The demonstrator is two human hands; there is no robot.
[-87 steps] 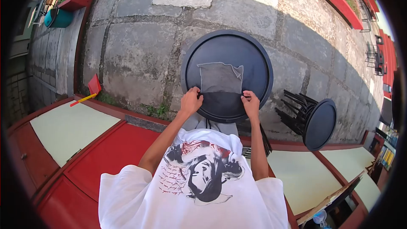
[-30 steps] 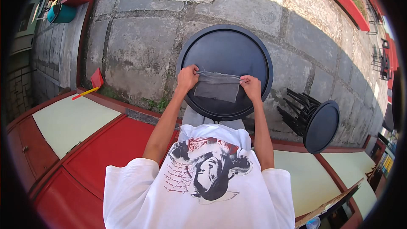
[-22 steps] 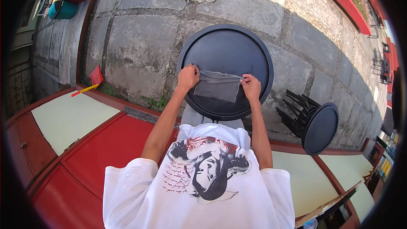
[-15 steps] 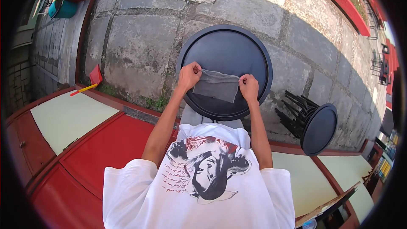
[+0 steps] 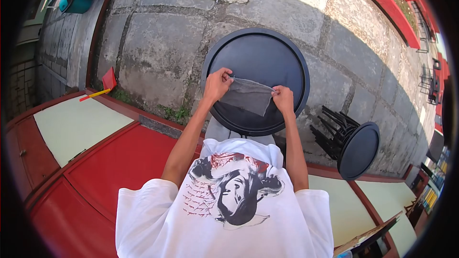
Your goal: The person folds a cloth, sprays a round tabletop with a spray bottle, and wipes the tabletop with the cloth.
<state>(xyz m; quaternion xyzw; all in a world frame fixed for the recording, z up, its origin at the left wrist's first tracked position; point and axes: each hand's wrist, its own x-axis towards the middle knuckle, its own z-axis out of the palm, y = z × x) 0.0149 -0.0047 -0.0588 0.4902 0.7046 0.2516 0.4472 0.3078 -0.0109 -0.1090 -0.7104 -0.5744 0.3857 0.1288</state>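
A grey, thin cloth hangs between my two hands over a round black table with a raised rim. My left hand pinches the cloth's upper left corner. At the upper right corner, the fingers of my right hand are closed on the cloth. Its top edge is stretched and slopes down to the right. The lower part of the cloth lies against or just above the tabletop; I cannot tell which.
A second round black table lies tipped on its side at the right, legs toward me. A red dustpan with a yellow handle is by the wall at left. Farther off are a teal bin and a red planter.
My left hand has risen slightly and its fingers have shifted on the cloth's corner. The cloth's top edge now slants more. The whole view has turned a little.
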